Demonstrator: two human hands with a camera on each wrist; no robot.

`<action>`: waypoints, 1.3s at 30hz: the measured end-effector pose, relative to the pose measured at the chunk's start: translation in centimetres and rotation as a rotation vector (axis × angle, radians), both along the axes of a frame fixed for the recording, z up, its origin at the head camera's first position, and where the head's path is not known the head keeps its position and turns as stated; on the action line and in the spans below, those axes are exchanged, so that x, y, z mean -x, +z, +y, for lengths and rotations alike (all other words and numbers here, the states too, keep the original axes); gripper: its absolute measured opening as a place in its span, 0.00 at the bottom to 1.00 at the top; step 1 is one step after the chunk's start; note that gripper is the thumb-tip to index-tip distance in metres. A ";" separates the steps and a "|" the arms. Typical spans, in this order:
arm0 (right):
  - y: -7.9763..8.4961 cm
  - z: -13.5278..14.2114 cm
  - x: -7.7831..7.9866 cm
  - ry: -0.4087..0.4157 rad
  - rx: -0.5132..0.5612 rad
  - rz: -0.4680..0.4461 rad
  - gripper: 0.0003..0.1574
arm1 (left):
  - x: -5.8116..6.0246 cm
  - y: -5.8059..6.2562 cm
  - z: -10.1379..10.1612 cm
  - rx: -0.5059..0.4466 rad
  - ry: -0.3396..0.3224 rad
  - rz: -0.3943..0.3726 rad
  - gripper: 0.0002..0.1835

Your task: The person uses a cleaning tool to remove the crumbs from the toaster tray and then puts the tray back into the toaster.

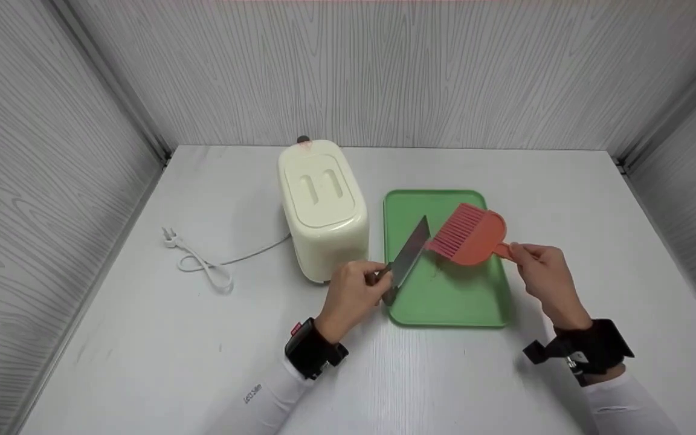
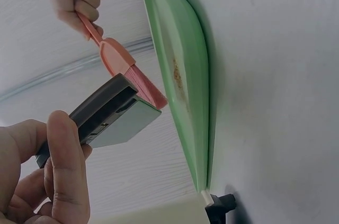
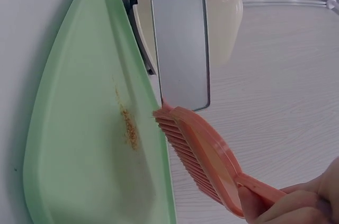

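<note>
Gripping left hand (image 1: 353, 291): pinching the dark handle (image 2: 103, 106) of the metal crumb tray (image 1: 411, 251) between thumb and fingers.
Right hand (image 1: 548, 279): curling its fingers round the handle of the coral brush (image 1: 480, 238).
Metal crumb tray: hanging tilted above the left part of the green tray (image 1: 451, 308), its flat face turning toward the brush.
Brush bristles (image 1: 458, 231): reaching the crumb tray's far end; whether the tips are pressing on the metal or standing just beside it, the views are not settling.
Sweeping practice: in my judgement, work is going best while the left hand is steadying the plate low over the green tray and the right hand is drawing light strokes from handle to free end; hard flicking would be risking scatter past the rim.
Brown crumbs (image 3: 128, 128): lying in a narrow streak on the green tray's floor, inside the rim.
Cream toaster (image 1: 330, 251): standing upright just left of the green tray, near the left hand.
White cord (image 1: 257, 250): running left from the toaster, looping on the table and ending in a loose plug (image 1: 170, 240).
Wood-grain panel (image 1: 372, 72): rising behind the table.
</note>
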State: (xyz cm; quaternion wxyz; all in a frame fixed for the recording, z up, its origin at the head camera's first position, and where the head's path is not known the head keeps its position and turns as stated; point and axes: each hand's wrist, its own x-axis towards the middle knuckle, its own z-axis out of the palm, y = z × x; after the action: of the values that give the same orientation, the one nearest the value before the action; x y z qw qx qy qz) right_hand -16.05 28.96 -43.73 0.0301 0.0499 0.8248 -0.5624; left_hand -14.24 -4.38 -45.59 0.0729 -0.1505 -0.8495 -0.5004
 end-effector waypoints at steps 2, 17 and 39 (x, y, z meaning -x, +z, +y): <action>0.1 0.1 0.0 -0.007 -0.019 -0.005 0.31 | 0.0 0.0 0.0 -0.008 -0.003 -0.009 0.08; 0.6 1.0 -0.1 -0.026 0.020 -0.003 0.31 | 0.3 -0.1 -0.2 -0.081 0.008 -0.089 0.06; -0.1 3.0 -1.5 0.033 0.292 -0.071 0.24 | 0.0 -1.1 -1.2 -0.433 -0.008 -0.382 0.08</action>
State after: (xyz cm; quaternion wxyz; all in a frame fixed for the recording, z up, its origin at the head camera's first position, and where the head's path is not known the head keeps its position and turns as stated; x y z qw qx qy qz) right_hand -14.58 31.93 -43.79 0.0753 0.0516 0.7333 -0.6737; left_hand -14.22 -5.56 -46.66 -0.0599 -0.0378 -0.7207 -0.6896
